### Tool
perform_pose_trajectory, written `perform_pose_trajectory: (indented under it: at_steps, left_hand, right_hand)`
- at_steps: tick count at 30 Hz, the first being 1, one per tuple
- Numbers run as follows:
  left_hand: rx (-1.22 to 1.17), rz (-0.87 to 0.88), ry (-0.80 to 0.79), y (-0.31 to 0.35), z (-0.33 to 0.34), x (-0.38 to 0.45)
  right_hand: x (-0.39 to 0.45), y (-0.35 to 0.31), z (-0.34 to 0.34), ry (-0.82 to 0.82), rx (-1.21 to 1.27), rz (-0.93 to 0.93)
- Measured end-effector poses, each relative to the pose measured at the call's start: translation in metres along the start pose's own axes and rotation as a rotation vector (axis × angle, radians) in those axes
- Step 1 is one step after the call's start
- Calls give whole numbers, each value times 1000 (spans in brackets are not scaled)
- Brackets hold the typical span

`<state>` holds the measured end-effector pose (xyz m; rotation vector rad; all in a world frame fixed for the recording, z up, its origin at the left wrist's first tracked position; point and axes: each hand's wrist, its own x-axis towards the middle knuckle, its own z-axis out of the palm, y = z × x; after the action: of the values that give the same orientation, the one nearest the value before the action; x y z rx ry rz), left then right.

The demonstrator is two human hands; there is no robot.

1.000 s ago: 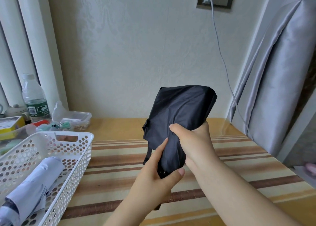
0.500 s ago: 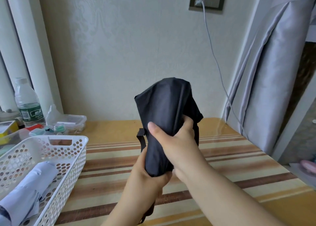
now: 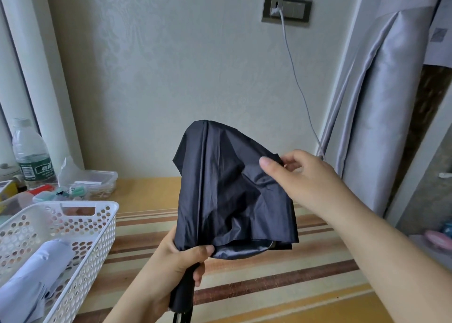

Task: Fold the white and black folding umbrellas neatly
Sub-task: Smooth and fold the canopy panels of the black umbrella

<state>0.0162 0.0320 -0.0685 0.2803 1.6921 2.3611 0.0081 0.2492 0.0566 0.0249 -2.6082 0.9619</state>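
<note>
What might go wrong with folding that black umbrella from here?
The black umbrella canopy hangs loose and rumpled; the right hand pinches only one edge, so the pleats may bunch unevenly. The left hand grips the handle in the air, so the fabric could slip while being wrapped.

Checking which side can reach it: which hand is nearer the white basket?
Left. The left hand is just right of the white basket; the right hand is farther right.

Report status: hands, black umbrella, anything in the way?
Left hand grips black umbrella at handle; right hand pinches a canopy edge. Canopy loose, not wrapped. White umbrella in basket. Nothing blocking.
</note>
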Motion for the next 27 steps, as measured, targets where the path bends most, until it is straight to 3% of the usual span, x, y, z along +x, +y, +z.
perform_pose_trajectory:
  at_steps: [2, 4, 8, 10, 14, 21, 24, 27]
  left_hand:
    - [0, 6, 14, -3, -1, 1]
    - [4, 7, 26, -3, -3, 2]
    - [-7, 40, 78, -3, -6, 3]
    - [-9, 43, 107, -3, -9, 4]
    - [65, 66, 130, -7, -15, 3]
    - [168, 163, 88, -9, -14, 4]
    - [170, 179, 124, -11, -15, 4]
    - [194, 209, 175, -12, -19, 4]
  right_hand:
    - [-3, 3, 4, -90, -136, 78]
    - [-5, 11, 10, -166, -95, 88]
    - [-9, 19, 10, -178, 490, -110]
    - [-13, 18, 7, -295, 666, -155]
    - [-11, 26, 5, -571, 409, -104]
    - [10, 19, 0, -271, 172, -76]
    - [11, 18, 2, -144, 228, -16]
    - [8, 16, 2, -116, 288, -77]
